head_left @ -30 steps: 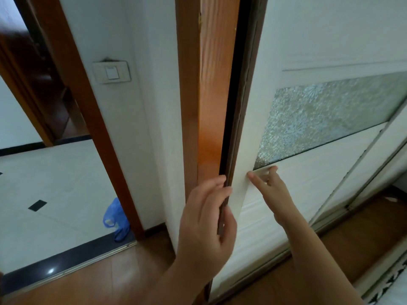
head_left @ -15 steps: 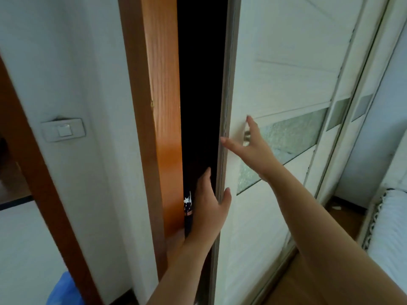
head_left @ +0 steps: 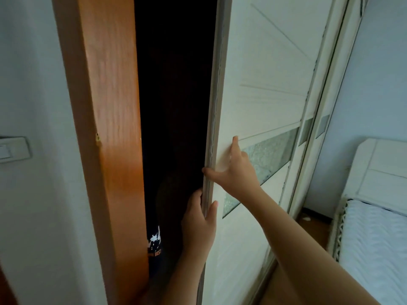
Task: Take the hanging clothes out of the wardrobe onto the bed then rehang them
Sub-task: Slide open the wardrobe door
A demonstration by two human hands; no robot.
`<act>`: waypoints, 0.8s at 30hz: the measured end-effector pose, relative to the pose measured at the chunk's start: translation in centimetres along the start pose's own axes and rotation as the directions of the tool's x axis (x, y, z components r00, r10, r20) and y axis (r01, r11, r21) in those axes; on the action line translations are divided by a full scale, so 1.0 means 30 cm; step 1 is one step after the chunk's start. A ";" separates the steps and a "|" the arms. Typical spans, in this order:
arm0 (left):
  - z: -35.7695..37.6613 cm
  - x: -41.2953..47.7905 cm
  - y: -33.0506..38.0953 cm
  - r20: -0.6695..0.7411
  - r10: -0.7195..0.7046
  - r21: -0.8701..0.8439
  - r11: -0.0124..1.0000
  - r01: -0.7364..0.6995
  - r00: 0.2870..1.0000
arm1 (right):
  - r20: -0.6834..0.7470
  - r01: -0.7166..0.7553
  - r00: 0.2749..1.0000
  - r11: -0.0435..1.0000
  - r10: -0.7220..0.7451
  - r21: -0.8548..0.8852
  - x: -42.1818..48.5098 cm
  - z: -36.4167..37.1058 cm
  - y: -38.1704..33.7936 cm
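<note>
The white sliding wardrobe door [head_left: 259, 95] stands partly open, leaving a dark gap [head_left: 176, 106] beside the orange wooden frame [head_left: 110, 128]. My left hand [head_left: 198, 223] grips the door's leading edge, fingers inside the gap and thumb on the front face. Higher up, my right hand [head_left: 233, 170] presses on the door face with straight fingers, its thumb at the edge. Low in the gap hangs a dark garment with a white and orange print [head_left: 155, 241]. Everything else inside the wardrobe is too dark to see.
A frosted glass band [head_left: 273, 150] crosses the door. A second sliding door [head_left: 315, 128] lies further right. The bed [head_left: 374, 238], with white bedding and a white headboard, is at the lower right. On the left wall sits a light switch [head_left: 13, 149].
The door has slid right and the dark gap has widened. Both hands moved right with the door's edge. The view has turned right, showing more of the bed.
</note>
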State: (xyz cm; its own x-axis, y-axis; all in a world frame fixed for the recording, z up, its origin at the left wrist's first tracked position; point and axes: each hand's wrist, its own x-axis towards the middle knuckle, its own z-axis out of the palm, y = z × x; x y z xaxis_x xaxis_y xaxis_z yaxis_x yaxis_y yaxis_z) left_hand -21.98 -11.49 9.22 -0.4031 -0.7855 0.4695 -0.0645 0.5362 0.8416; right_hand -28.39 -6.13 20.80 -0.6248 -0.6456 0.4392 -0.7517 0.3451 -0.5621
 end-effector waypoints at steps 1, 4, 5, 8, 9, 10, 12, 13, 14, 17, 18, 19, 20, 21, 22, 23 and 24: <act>0.017 0.008 -0.001 -0.001 0.003 -0.001 1.000 -0.003 1.000 | 0.001 -0.003 1.000 1.000 0.003 0.002 0.012 -0.003 0.014; 0.074 0.039 -0.001 0.013 0.005 0.001 1.000 -0.005 1.000 | -0.010 -0.007 1.000 1.000 0.007 -0.003 0.053 -0.015 0.064; 0.096 0.052 0.002 0.021 0.003 0.004 1.000 -0.004 1.000 | -0.015 -0.009 1.000 1.000 0.009 -0.005 0.070 -0.019 0.083; 0.176 0.097 0.004 0.042 0.002 0.001 1.000 -0.002 0.999 | -0.025 -0.025 0.999 1.000 0.025 -0.001 0.126 -0.034 0.150; 0.206 0.114 0.005 0.046 0.005 -0.001 1.000 -0.005 0.999 | -0.027 -0.030 0.999 1.000 0.030 0.000 0.148 -0.041 0.176; 0.238 0.131 0.007 0.052 0.011 -0.003 1.000 -0.010 0.999 | -0.029 -0.033 0.999 0.999 0.033 0.000 0.171 -0.049 0.202; 0.306 0.166 0.010 0.063 0.021 -0.008 1.000 -0.020 0.998 | -0.029 -0.037 0.999 0.999 0.038 0.006 0.219 -0.065 0.258; 0.341 0.184 0.012 0.069 0.025 -0.011 1.000 -0.024 0.997 | -0.029 -0.039 0.999 0.999 0.039 0.009 0.244 -0.074 0.289; 0.377 0.202 0.013 0.075 0.027 -0.015 1.000 -0.026 0.997 | -0.030 -0.039 0.999 0.999 0.039 0.009 0.270 -0.082 0.321; 0.490 0.264 0.017 0.087 0.056 -0.034 0.998 -0.053 0.995 | -0.032 -0.025 0.999 1.000 0.025 0.006 0.351 -0.107 0.421; 0.530 0.287 0.018 0.094 0.065 -0.037 0.997 -0.062 0.993 | -0.033 -0.018 0.999 1.000 0.018 0.005 0.379 -0.115 0.455; 0.569 0.309 0.018 0.101 0.072 -0.040 0.997 -0.069 0.992 | -0.034 -0.011 0.999 1.000 0.011 0.004 0.407 -0.124 0.490; 0.610 0.331 0.018 0.107 0.077 -0.043 0.996 -0.072 0.991 | -0.033 -0.005 0.999 1.000 0.005 0.004 0.436 -0.133 0.527; 0.650 0.352 0.018 0.108 0.078 -0.047 0.996 -0.074 0.991 | -0.032 0.000 0.999 1.000 0.000 0.003 0.465 -0.140 0.564; 0.692 0.373 0.018 0.111 0.077 -0.051 0.996 -0.071 0.991 | -0.033 0.004 0.999 1.000 -0.004 0.001 0.495 -0.149 0.603; 0.732 0.394 0.019 0.114 0.073 -0.058 0.996 -0.067 0.991 | -0.036 0.007 0.999 1.000 -0.007 0.002 0.526 -0.157 0.640; 0.771 0.414 0.023 0.118 0.067 -0.067 0.996 -0.060 0.991 | -0.037 0.007 0.999 1.000 -0.007 0.004 0.555 -0.166 0.675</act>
State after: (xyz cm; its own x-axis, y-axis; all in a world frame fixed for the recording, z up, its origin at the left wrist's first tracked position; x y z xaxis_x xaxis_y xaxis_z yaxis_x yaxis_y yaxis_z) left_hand -48.15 -13.73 9.45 -0.5119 -0.7055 0.4901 0.0208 0.5602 0.8281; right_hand -55.07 -6.50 20.21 -0.6269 -0.6222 0.4690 -0.7553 0.3374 -0.5619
